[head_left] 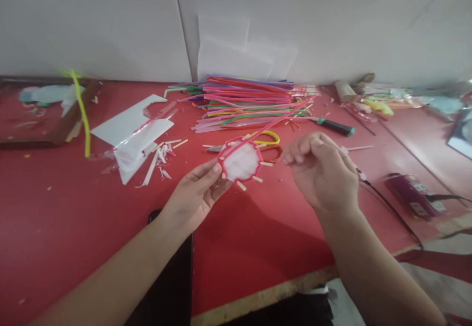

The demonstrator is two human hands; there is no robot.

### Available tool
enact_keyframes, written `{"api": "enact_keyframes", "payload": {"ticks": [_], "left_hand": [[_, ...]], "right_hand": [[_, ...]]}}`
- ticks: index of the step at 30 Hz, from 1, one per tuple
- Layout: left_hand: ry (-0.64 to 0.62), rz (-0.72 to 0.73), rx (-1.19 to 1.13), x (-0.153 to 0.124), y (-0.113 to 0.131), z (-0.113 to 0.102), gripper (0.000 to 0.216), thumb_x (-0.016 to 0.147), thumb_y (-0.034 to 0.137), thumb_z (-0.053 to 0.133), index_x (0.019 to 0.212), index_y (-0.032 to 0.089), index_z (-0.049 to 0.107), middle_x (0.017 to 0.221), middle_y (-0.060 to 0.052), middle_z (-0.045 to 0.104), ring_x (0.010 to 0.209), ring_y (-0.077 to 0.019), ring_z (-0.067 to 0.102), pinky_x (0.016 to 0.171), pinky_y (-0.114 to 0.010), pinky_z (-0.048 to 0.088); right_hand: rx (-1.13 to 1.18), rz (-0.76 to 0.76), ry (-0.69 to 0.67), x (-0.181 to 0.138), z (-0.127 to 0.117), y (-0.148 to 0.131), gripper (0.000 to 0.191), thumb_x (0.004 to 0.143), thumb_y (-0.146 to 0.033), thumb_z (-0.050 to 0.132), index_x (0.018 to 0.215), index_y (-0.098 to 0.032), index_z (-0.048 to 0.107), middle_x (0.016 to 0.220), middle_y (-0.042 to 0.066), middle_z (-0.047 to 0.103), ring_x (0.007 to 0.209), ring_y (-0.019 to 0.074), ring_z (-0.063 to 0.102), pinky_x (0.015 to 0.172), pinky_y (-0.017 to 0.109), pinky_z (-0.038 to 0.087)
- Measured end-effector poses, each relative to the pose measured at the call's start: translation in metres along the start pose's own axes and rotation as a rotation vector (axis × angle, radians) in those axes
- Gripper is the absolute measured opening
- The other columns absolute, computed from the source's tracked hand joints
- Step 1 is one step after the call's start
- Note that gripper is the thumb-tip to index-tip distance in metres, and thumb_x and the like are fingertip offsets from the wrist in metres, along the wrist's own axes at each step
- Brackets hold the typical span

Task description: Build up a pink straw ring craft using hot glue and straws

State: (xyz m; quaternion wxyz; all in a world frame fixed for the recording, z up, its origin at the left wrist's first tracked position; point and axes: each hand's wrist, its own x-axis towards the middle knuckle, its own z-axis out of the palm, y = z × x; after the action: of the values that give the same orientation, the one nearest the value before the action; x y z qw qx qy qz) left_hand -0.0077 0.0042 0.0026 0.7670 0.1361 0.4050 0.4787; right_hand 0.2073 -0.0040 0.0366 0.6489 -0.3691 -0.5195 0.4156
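Observation:
My left hand is closed on the edge of a small round woven piece, thumb on top. It has a white disc, with short pale sticks poking out around its rim and a pink strand wound between them. A long loose pink strand runs from it up and to the right. My right hand is raised to the right of the piece, apart from it, fingers curled together. Whatever its fingertips hold, if anything, is hidden. Scissors with yellow and orange handles lie behind the piece.
A pile of coloured strands lies against the wall, with a dark-handled tool beside it. Cut white card and paper scraps are left. A purple box with cables stands right; a black device lies near.

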Motion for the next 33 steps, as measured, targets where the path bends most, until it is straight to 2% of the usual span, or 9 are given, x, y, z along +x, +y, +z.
{"api": "enact_keyframes", "payload": {"ticks": [5, 9, 12, 20, 23, 25, 27, 30, 33], "left_hand": [[0.127, 0.018, -0.08, 0.002, 0.003, 0.004, 0.028, 0.086, -0.001, 0.066, 0.068, 0.018, 0.075, 0.062, 0.003, 0.073, 0.058, -0.0075, 0.071, 0.067, -0.019, 0.065], [0.212, 0.051, -0.123, 0.002, 0.006, 0.007, 0.038, 0.094, -0.004, 0.051, 0.07, 0.015, 0.073, 0.059, 0.0, 0.072, 0.055, -0.0085, 0.071, 0.062, -0.019, 0.066], [0.232, 0.054, -0.146, 0.002, 0.006, 0.008, 0.038, 0.094, -0.005, 0.049, 0.072, 0.013, 0.072, 0.06, -0.001, 0.072, 0.054, -0.0095, 0.072, 0.061, -0.02, 0.066], [0.225, 0.052, -0.159, 0.003, 0.007, 0.007, 0.036, 0.094, -0.008, 0.046, 0.077, 0.012, 0.071, 0.06, -0.001, 0.071, 0.054, -0.0101, 0.072, 0.059, -0.02, 0.066], [0.219, 0.046, -0.159, 0.003, 0.007, 0.008, 0.037, 0.095, -0.007, 0.045, 0.076, 0.011, 0.071, 0.059, -0.001, 0.071, 0.052, -0.0095, 0.071, 0.059, -0.02, 0.065], [0.225, 0.048, -0.165, 0.002, 0.007, 0.008, 0.036, 0.095, -0.007, 0.046, 0.077, 0.011, 0.071, 0.06, -0.002, 0.071, 0.052, -0.0097, 0.071, 0.059, -0.021, 0.066], [0.245, 0.052, -0.173, 0.001, 0.007, 0.009, 0.034, 0.095, -0.006, 0.047, 0.078, 0.012, 0.07, 0.06, -0.002, 0.071, 0.052, -0.01, 0.071, 0.059, -0.021, 0.066], [0.256, 0.058, -0.178, 0.0, 0.008, 0.009, 0.033, 0.095, -0.005, 0.048, 0.077, 0.011, 0.07, 0.06, -0.002, 0.071, 0.052, -0.0102, 0.071, 0.058, -0.022, 0.066], [0.257, 0.057, -0.176, -0.001, 0.009, 0.01, 0.032, 0.096, -0.004, 0.048, 0.079, 0.011, 0.07, 0.06, -0.002, 0.071, 0.052, -0.0102, 0.071, 0.058, -0.022, 0.066]], "right_hand": [[0.341, 0.2, -0.121, 0.004, -0.003, -0.003, 0.027, 0.087, -0.035, 0.058, 0.068, -0.025, 0.042, 0.063, -0.005, 0.028, 0.057, 0.0142, 0.038, 0.056, 0.027, 0.044], [0.688, 0.448, -0.088, 0.004, 0.003, -0.004, 0.038, 0.071, -0.028, 0.07, 0.064, -0.023, 0.033, 0.063, -0.007, 0.024, 0.056, 0.0104, 0.031, 0.052, 0.02, 0.043], [0.779, 0.507, -0.068, 0.002, 0.006, -0.001, 0.045, 0.067, -0.02, 0.069, 0.063, -0.022, 0.025, 0.063, -0.007, 0.022, 0.055, 0.0091, 0.031, 0.052, 0.017, 0.043], [0.524, 0.302, -0.026, 0.004, 0.0, 0.011, 0.037, 0.056, -0.012, 0.053, 0.066, -0.023, 0.019, 0.06, -0.007, 0.013, 0.056, 0.0115, 0.039, 0.086, 0.033, 0.057], [0.499, 0.31, -0.017, 0.005, -0.005, 0.008, 0.023, 0.063, -0.015, 0.05, 0.071, -0.026, 0.032, 0.063, -0.008, 0.017, 0.047, 0.0085, 0.024, 0.056, 0.018, 0.053], [0.501, 0.395, -0.092, 0.004, -0.008, 0.006, 0.02, 0.067, -0.014, 0.05, 0.079, -0.027, 0.041, 0.065, -0.009, 0.022, 0.042, 0.0071, 0.013, 0.032, 0.012, 0.029], [0.45, 0.496, -0.243, 0.002, -0.01, 0.006, 0.021, 0.069, -0.014, 0.052, 0.085, -0.028, 0.046, 0.066, -0.011, 0.028, 0.039, 0.0055, 0.008, 0.028, 0.016, 0.012], [0.113, 0.566, -0.458, -0.001, -0.01, 0.01, 0.016, 0.075, -0.019, 0.055, 0.089, -0.026, 0.053, 0.059, -0.012, 0.034, 0.038, 0.0049, 0.015, 0.034, 0.018, 0.018], [-0.552, 0.398, -0.425, -0.001, -0.009, 0.02, 0.012, 0.077, -0.023, 0.056, 0.088, -0.022, 0.061, 0.057, -0.009, 0.041, 0.045, 0.0075, 0.036, 0.046, 0.021, 0.032]]}}
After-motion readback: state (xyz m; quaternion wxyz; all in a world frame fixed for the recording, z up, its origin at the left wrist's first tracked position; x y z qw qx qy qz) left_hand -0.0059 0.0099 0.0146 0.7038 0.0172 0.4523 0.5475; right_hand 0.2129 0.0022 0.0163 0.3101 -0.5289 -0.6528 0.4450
